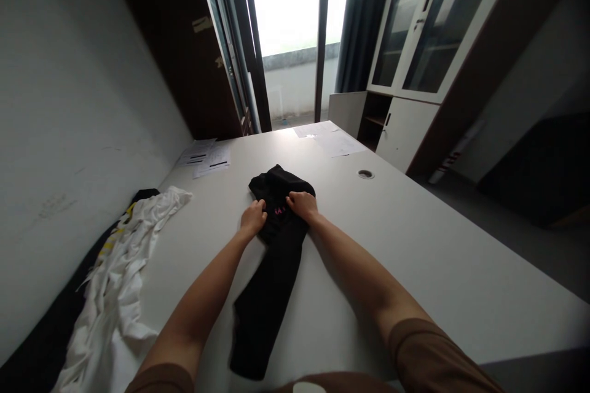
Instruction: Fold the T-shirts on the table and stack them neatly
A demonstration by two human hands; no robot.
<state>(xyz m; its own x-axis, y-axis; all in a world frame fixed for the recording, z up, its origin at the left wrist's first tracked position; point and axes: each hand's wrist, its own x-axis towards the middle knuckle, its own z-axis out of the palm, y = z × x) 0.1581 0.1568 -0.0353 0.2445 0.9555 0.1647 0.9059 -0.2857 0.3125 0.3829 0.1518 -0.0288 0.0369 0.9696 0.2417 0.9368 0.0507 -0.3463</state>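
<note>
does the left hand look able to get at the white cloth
Probably yes: the left hand has open tabletop between it and the white cloth, but would first need to release the black garment.

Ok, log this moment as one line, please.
left hand: grips black garment, left edge | right hand: grips its right side | garment: on white table, pink print between hands | far left: white cloth

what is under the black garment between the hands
The white table lies under the black garment and shows around its edges. Anything else beneath the cloth is covered and cannot be seen.
</note>
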